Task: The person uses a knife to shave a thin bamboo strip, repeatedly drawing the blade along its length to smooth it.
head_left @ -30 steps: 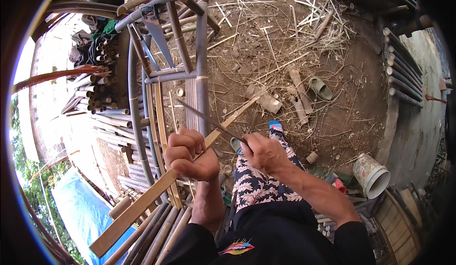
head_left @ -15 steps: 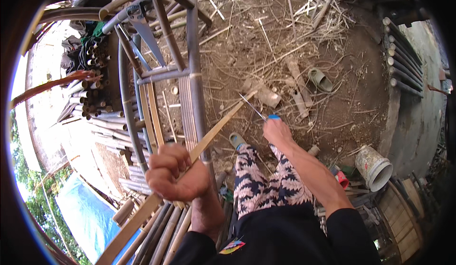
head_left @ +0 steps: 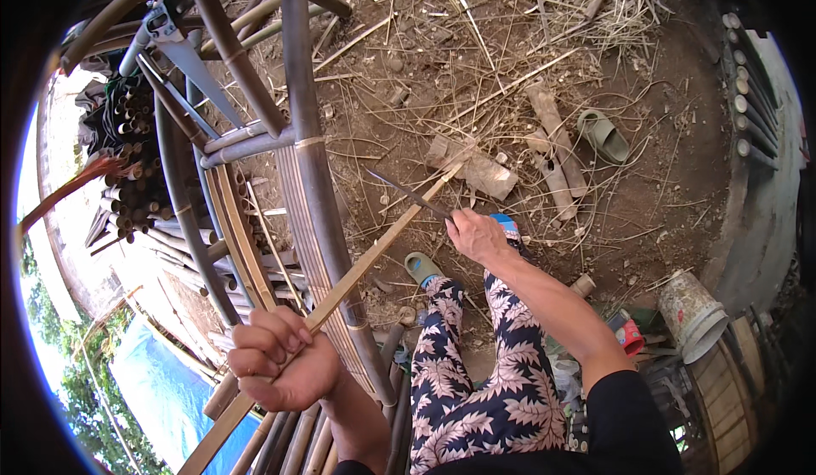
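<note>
My left hand [head_left: 285, 360] is closed round a long, pale bamboo strip [head_left: 374, 258]. The strip slants from the lower left up toward the ground, its far end at a short wooden block [head_left: 489, 177]. In my right hand [head_left: 478, 238] is a knife, its narrow dark blade [head_left: 398, 187] pointing up and left. That blade crosses the strip near its far end; whether it bites into the strip I cannot tell. The fingers of my right hand hide the knife's handle.
Left of the strip stands a bamboo frame [head_left: 310, 177] with a handsaw [head_left: 191, 67] on it. Bamboo scraps [head_left: 586, 33] and an olive clog [head_left: 603, 135] lie on the dirt. A stained white bucket [head_left: 693, 318] is at right, near stacked bamboo poles [head_left: 752, 105].
The knife blade now crosses the strip farther back from its far end, lying flatter. My left hand still grips the strip. The whole view has shifted.
</note>
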`<control>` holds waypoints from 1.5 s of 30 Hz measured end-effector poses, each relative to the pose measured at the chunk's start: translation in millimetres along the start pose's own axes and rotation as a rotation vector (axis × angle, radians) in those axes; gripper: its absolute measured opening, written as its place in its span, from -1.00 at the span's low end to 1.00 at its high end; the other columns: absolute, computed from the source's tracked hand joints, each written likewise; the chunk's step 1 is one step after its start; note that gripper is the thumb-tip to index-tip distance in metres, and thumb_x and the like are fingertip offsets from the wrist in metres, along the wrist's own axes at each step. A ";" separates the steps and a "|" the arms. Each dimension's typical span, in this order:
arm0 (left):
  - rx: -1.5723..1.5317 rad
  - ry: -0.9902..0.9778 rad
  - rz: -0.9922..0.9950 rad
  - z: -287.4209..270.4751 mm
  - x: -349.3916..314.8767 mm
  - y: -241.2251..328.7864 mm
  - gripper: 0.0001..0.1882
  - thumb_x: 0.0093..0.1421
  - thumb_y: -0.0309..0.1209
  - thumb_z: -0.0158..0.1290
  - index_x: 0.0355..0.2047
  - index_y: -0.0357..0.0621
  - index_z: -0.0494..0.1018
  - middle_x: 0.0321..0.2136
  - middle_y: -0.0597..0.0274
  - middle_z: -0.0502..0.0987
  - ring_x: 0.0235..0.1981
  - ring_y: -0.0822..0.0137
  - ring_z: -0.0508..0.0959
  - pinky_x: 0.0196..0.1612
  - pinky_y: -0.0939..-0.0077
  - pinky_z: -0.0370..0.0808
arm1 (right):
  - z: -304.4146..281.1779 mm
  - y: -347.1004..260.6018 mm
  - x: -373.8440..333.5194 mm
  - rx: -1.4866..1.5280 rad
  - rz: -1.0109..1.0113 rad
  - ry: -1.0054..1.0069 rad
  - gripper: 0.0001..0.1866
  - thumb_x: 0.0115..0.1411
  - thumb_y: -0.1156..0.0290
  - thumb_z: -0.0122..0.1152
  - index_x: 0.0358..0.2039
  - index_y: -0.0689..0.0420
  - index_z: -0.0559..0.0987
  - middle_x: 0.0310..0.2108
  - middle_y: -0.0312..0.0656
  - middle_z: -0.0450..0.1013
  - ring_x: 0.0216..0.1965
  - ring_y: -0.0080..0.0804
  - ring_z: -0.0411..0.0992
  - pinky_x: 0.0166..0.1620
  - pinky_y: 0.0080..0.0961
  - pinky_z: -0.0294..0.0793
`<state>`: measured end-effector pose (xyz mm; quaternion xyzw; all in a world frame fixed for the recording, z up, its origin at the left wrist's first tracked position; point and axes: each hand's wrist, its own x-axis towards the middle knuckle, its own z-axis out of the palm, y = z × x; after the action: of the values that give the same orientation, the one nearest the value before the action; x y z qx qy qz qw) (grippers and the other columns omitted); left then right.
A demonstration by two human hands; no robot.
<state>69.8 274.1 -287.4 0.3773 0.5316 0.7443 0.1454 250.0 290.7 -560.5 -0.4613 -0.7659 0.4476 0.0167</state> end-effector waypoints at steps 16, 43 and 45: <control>-0.015 0.028 -0.107 -14.0 -9.7 -14.9 -0.56 0.35 -0.26 -0.23 -0.70 0.05 0.02 -0.70 0.42 0.03 -0.70 0.55 0.02 -0.69 0.71 0.04 | 74.7 92.2 48.9 -0.144 0.111 0.037 -0.74 0.21 0.27 0.07 -0.40 0.23 0.53 -0.48 0.08 0.50 -0.47 -0.12 0.55 -0.43 -0.30 0.59; -0.175 0.810 -0.769 -137.6 -9.8 180.2 -0.54 0.27 0.05 -0.01 -0.56 -0.03 0.29 -0.66 0.36 0.32 -0.58 0.40 0.39 -0.41 0.51 0.46 | -109.5 -169.8 -92.4 1.729 0.704 0.849 -0.72 0.20 0.20 0.25 -0.42 0.15 0.48 -0.58 -0.25 0.43 -0.66 -0.49 0.34 -0.61 -0.54 0.36; -0.331 0.660 -1.179 -166.1 -36.0 197.0 -0.54 0.26 0.04 0.00 -0.42 -0.16 0.40 -0.47 0.22 0.46 -0.37 0.29 0.49 -0.15 0.30 0.49 | -146.8 -184.8 -100.9 1.587 0.661 0.878 -0.75 0.19 0.26 0.27 -0.46 0.15 0.47 -0.60 -0.27 0.40 -0.66 -0.49 0.34 -0.61 -0.52 0.37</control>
<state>11.5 61.3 -149.4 -0.2476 0.5437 0.6881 0.4118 244.4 284.2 -303.9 -0.6342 0.0028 0.6047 0.4817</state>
